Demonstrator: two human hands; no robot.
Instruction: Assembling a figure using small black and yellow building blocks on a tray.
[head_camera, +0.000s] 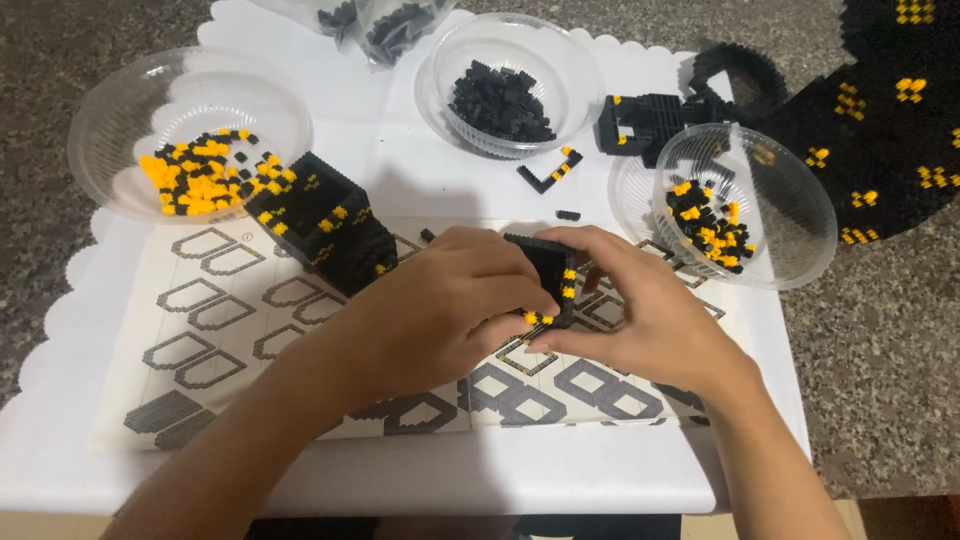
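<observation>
Both hands meet at the centre of the view over a printed instruction sheet (230, 330). The left hand (440, 305) is curled closed, its fingertips pinching the lower edge of a small black-and-yellow brick piece (552, 275). The right hand (640, 315) wraps the same piece from the 3 o'clock side, thumb below and fingers arched over its top, also closed on it. At 9 o'clock from the hands, just beside the left knuckles, stands a larger black brick block (325, 220) with yellow spots. Further out at 10 o'clock a clear bowl (120, 110) holds yellow and black bricks; at 12 o'clock another bowl (450, 50) holds black bricks; at 2 o'clock a tilted bowl (800, 200) holds mixed ones. Beyond it, at 1 to 2 o'clock, lies a big black spotted build (880, 130). All rest on a white scalloped tray (60, 400).
</observation>
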